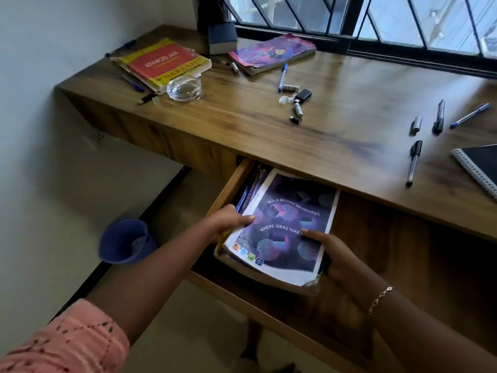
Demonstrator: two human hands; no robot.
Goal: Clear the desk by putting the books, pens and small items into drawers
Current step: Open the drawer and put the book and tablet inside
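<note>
A purple book (285, 227) reading "Build beyond boundaries" lies tilted in the open drawer (231, 184) on top of other books. My left hand (228, 220) grips its left edge and my right hand (330, 251) grips its lower right edge. On the desk (336, 135) lie a yellow and red Java book (161, 64), a purple cartoon-cover book (271, 52), a spiral notebook (481, 165), several pens such as a blue pen (282, 76) and a black pen (414, 162), plus batteries (297, 109) and a small black adapter (304, 95).
A glass ashtray (184, 88) sits by the Java book. A dark speaker (222, 36) stands at the back by the barred window (376, 20). A blue bin (125, 240) stands on the floor left of the drawer. A wall bounds the desk's left end.
</note>
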